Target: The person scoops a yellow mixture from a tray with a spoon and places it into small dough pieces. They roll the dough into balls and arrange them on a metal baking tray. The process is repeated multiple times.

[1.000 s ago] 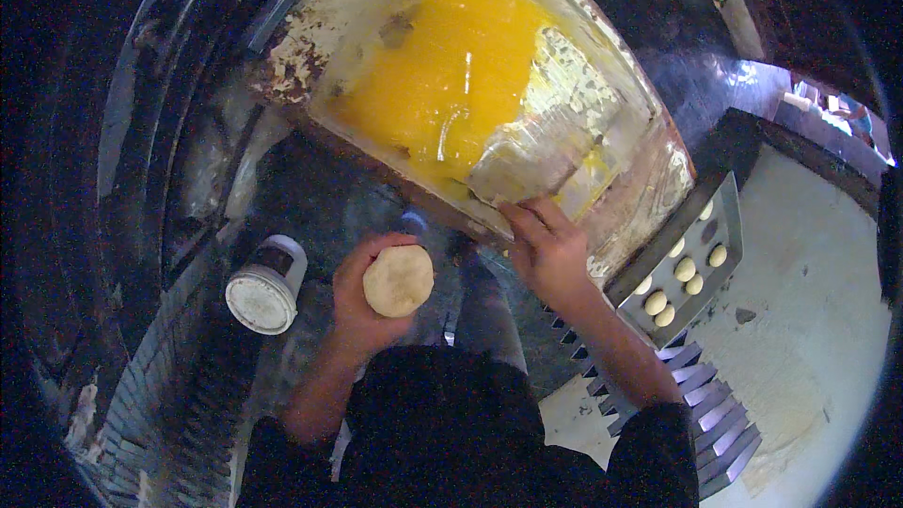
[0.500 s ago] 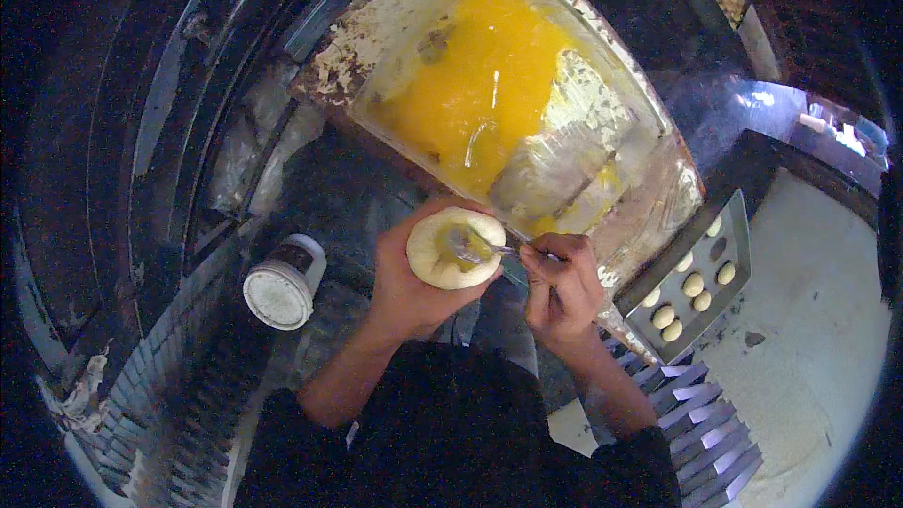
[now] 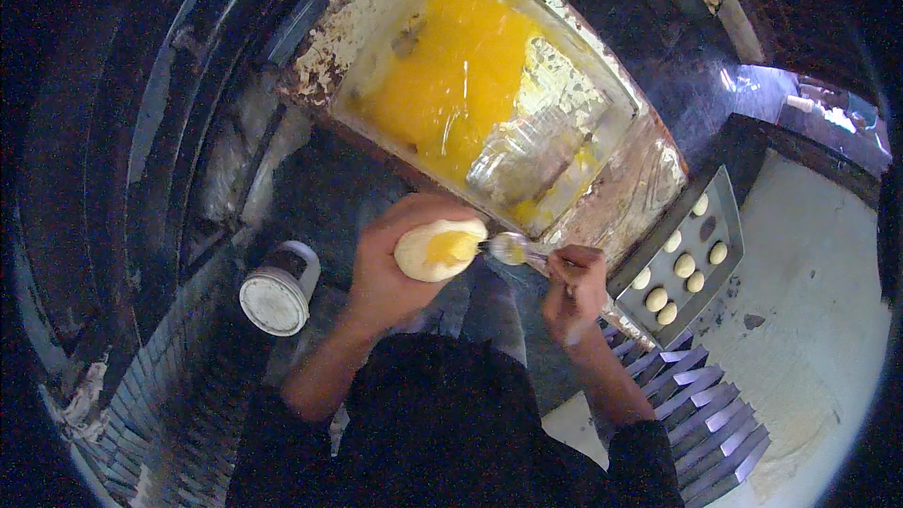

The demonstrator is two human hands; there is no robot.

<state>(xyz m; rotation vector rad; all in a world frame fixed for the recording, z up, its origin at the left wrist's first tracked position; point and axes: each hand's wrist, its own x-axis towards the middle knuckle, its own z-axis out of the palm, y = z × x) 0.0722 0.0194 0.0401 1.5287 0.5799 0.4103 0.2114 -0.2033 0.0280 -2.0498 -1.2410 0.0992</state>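
My left hand [image 3: 374,259] is cupped around a round, pale piece of dough [image 3: 411,256], tilted toward the right. A dollop of yellow filling [image 3: 453,247] sits in the dough's hollow. Just right of the dough and apart from it is the bowl of a metal spoon [image 3: 511,247], smeared with filling. My right hand [image 3: 576,290] grips the spoon's handle, fingers closed round it. Beyond both hands lies a clear rectangular dish [image 3: 616,127], partly filled with smooth yellow filling [image 3: 451,61]; its right end is scraped thin.
The dish stands on a worn, flaking board [image 3: 621,212]. To the right, a dark baking tray [image 3: 730,212] holds several small dough balls [image 3: 685,265] beside a pale surface [image 3: 809,320]. A lidded white tub [image 3: 275,301] with a handle stands on the left. Purple slats [image 3: 705,414] lie lower right.
The spoon has come out of the dough's hollow and moved right with my right hand. My left hand has tilted the dough and shifted slightly left. The whole view has moved slightly.
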